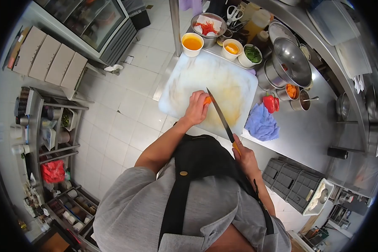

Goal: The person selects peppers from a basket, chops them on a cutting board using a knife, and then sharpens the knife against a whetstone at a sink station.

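Head view: orange piece (208, 100) pinched beside the knife (220, 113) on the cutting board (197, 75).
The left hand (196, 108) pinches the piece between bunched fingertips; the right hand (245, 157) is wrapped round the knife's handle, the blade slanting away from the body, just beside the piece. This looks like cutting in hand, though the piece is too small to name surely, and a cut here calls for a firm pinch with fingertips tucked clear of the edge. The blue cloth (262, 122) lies by the board's right edge, near the red peppers (270, 103) on the counter (311, 130). Tubs of orange liquid (192, 42) and greens (252, 54) line the far side, hemming the board there.
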Action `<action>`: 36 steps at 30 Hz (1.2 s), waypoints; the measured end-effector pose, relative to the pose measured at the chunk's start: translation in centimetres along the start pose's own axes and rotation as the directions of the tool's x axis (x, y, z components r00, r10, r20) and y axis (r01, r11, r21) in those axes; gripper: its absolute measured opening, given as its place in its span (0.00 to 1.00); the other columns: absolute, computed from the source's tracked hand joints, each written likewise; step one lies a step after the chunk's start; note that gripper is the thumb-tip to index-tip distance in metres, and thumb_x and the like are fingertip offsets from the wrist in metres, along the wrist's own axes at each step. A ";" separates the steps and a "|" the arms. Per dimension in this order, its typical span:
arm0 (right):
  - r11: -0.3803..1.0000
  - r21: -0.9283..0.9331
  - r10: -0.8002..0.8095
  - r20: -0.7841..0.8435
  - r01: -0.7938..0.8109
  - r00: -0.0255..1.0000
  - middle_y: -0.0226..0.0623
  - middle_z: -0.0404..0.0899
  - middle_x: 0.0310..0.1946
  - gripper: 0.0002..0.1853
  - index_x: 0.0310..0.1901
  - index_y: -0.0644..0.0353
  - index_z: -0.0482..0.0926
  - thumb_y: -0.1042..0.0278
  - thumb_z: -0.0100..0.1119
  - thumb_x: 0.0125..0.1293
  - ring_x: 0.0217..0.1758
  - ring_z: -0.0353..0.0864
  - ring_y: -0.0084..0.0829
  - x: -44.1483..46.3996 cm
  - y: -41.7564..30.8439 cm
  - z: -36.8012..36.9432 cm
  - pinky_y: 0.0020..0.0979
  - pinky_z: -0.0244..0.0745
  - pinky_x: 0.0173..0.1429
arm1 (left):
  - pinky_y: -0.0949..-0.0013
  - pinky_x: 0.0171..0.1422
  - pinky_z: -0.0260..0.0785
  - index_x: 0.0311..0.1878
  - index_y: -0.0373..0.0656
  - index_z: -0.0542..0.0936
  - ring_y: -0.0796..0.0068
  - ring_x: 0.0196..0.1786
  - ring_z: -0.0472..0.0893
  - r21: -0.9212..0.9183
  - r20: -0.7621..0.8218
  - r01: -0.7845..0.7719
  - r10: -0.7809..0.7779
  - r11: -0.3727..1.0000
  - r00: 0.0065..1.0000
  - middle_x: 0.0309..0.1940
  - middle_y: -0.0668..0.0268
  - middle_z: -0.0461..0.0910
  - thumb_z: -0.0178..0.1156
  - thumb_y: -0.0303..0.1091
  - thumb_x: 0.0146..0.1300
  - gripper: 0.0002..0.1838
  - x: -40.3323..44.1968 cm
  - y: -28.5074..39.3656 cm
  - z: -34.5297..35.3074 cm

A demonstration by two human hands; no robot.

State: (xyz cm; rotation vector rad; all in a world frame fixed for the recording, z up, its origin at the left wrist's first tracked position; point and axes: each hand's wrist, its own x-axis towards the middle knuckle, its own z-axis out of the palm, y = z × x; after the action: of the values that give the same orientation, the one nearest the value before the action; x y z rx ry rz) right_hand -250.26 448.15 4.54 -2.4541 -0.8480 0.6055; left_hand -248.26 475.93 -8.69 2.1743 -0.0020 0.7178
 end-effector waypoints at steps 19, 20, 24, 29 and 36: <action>0.992 -0.097 -0.085 -0.002 0.085 0.996 0.56 0.76 0.20 0.33 0.73 0.55 0.53 0.71 0.51 0.67 0.26 0.77 0.58 8.8 -2.5 1.9 0.54 0.70 0.34 | 0.51 0.60 0.60 0.55 0.35 0.67 0.47 0.56 0.67 0.035 0.056 0.026 -0.028 0.999 0.998 0.52 0.49 0.67 0.56 0.20 0.53 0.23 0.2 0.2 0.1; 0.992 -0.099 -0.083 -0.004 0.082 0.997 0.56 0.76 0.20 0.33 0.73 0.55 0.53 0.71 0.51 0.67 0.26 0.77 0.58 8.4 -2.5 1.7 0.54 0.70 0.34 | 0.51 0.60 0.60 0.55 0.35 0.67 0.47 0.56 0.67 0.032 0.057 0.024 -0.026 0.999 0.998 0.52 0.49 0.67 0.56 0.20 0.53 0.23 0.1 0.2 0.2; 0.993 -0.119 0.019 0.104 -0.007 0.994 0.56 0.75 0.19 0.34 0.73 0.53 0.52 0.69 0.52 0.67 0.25 0.77 0.59 3.6 -3.0 -1.3 0.55 0.70 0.34 | 0.52 0.59 0.60 0.55 0.36 0.67 0.47 0.56 0.67 0.059 0.047 0.049 -0.052 0.997 0.998 0.52 0.49 0.67 0.56 0.21 0.53 0.23 0.3 0.0 0.3; 0.997 -0.081 -0.005 0.052 0.010 0.999 0.57 0.75 0.18 0.34 0.73 0.51 0.52 0.68 0.52 0.67 0.25 0.77 0.59 5.4 -1.9 1.1 0.54 0.71 0.33 | 0.51 0.60 0.60 0.55 0.36 0.67 0.46 0.55 0.67 0.044 0.070 0.032 -0.035 0.999 0.997 0.52 0.48 0.67 0.56 0.21 0.53 0.23 0.0 0.2 0.4; 0.998 -0.059 0.018 0.118 -0.012 0.993 0.55 0.76 0.20 0.35 0.74 0.48 0.50 0.69 0.51 0.67 0.26 0.78 0.56 2.2 0.5 1.7 0.53 0.70 0.33 | 0.50 0.60 0.60 0.55 0.37 0.67 0.45 0.55 0.67 0.049 0.041 0.037 -0.039 0.998 0.998 0.52 0.49 0.66 0.56 0.21 0.52 0.24 -0.2 0.0 0.5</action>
State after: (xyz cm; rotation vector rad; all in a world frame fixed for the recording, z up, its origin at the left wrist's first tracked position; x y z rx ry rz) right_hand -249.34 449.74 2.36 -2.4986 -0.9057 0.7490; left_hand -248.21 475.54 -8.99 2.2285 0.0354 0.6571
